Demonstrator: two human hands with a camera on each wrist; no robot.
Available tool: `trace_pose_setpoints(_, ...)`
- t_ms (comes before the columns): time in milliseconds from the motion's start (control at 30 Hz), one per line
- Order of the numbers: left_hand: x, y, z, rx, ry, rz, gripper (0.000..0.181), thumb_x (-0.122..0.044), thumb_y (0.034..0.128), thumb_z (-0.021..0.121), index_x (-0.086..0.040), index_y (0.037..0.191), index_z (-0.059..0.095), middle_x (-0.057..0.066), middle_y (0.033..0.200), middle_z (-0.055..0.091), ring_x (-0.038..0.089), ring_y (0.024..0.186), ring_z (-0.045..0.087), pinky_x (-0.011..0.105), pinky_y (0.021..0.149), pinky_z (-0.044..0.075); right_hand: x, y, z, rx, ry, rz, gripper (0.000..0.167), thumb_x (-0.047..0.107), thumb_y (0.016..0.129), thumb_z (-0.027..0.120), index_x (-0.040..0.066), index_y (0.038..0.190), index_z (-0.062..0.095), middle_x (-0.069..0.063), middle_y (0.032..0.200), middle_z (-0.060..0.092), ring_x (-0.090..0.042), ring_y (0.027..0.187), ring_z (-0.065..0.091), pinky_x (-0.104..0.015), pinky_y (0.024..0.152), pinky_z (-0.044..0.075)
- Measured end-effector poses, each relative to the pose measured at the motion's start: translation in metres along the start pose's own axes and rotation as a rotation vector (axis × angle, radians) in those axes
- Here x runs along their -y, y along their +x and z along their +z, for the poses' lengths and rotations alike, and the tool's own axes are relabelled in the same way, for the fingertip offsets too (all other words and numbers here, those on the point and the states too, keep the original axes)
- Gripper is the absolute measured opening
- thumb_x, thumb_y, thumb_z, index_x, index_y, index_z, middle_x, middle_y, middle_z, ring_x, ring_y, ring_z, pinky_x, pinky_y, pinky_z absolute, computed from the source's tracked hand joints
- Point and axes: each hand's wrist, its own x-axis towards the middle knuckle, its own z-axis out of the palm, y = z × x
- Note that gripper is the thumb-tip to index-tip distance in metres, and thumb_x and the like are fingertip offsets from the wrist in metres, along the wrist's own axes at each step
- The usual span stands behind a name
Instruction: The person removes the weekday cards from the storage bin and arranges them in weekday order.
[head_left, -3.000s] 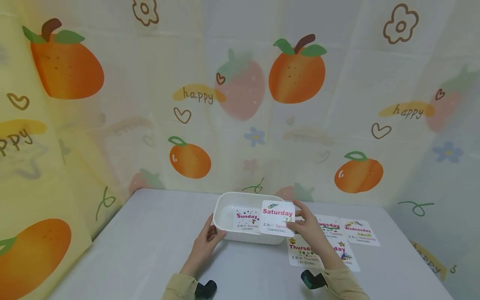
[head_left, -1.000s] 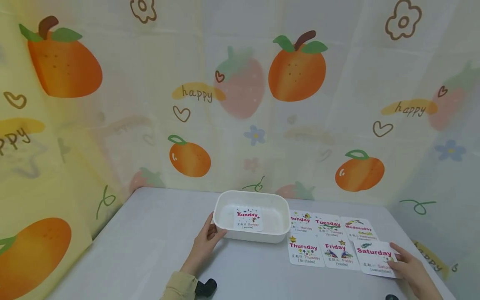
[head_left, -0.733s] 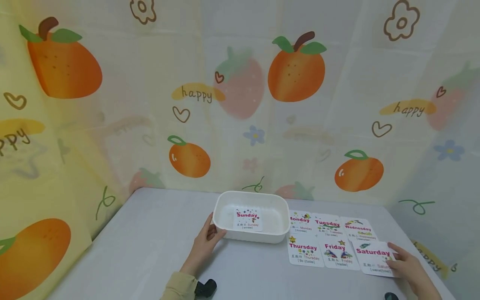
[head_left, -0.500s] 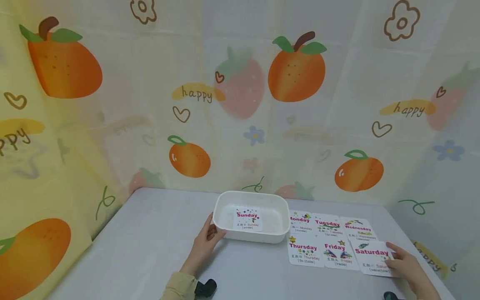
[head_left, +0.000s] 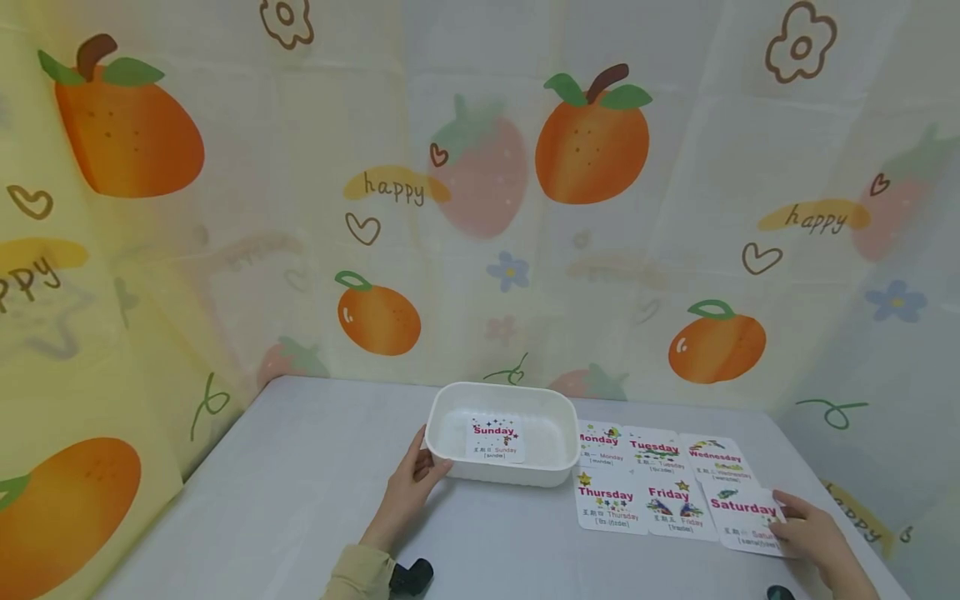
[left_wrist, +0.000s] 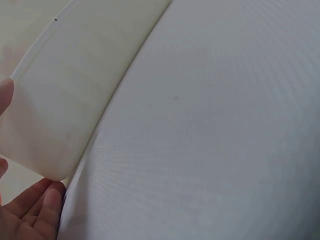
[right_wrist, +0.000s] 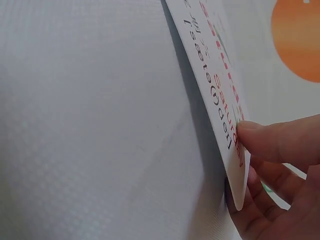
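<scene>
My left hand [head_left: 408, 483] holds the near left corner of a white plastic tub [head_left: 504, 473], thumb at the rim. In the left wrist view, the fingers [left_wrist: 50, 205] touch the tub's lower corner. Inside the tub lies a Sunday card [head_left: 495, 440]. At the table's right, my right hand [head_left: 813, 533] pinches the right edge of the Saturday card [head_left: 744, 521], beside the Friday card [head_left: 681, 508] and below the Wednesday card [head_left: 718, 460]. The right wrist view shows the thumb [right_wrist: 255, 137] on its printed face, fingers behind, the card's edge tilted off the table.
Monday [head_left: 600, 443], Tuesday [head_left: 655, 450] and Thursday [head_left: 610, 502] cards lie flat right of the tub; its wall partly covers Monday. A fruit-printed curtain [head_left: 480, 317] stands behind the white table [head_left: 285, 500]. The table's right edge runs close to my right hand.
Over three seconds, my right hand has carried the Saturday card from above the tub to the right, beside Friday. Lately the card's far edge has sunk slightly. My left hand stays on the tub.
</scene>
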Motion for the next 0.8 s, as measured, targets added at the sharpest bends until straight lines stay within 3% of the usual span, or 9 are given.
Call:
trace_pose_setpoints(400,0.0012,0.0005,0.0000,-0.002,0.005,0.000,0.079,-0.044,0.0848,0.065,-0.017,0.148,0.025,0.014,0.118,0.056,0.028,0.111,0.052,0.041,0.095,0.042,-0.0008,-0.0001,-0.0021,0.024,-0.014,-0.032,0.068,-0.001,0.083,0.059,-0.012,0.138,0.021,-0.039,0.123,0.029,-0.050,0.105,0.039,-0.056,0.089,0.039)
trace_pose_setpoints(800,-0.0011,-0.0007,-0.0005,-0.009,0.000,0.008,0.078,-0.042,0.0849,0.065,-0.016,0.147,0.026,0.014,0.118,0.056,0.028,0.110,0.052,0.041,0.095,0.042,0.0001,-0.0007,-0.0030,0.037,0.000,0.019,0.070,0.000,0.081,0.059,-0.011,0.139,0.021,-0.037,0.125,0.031,-0.050,0.110,0.035,-0.061,0.093,0.033)
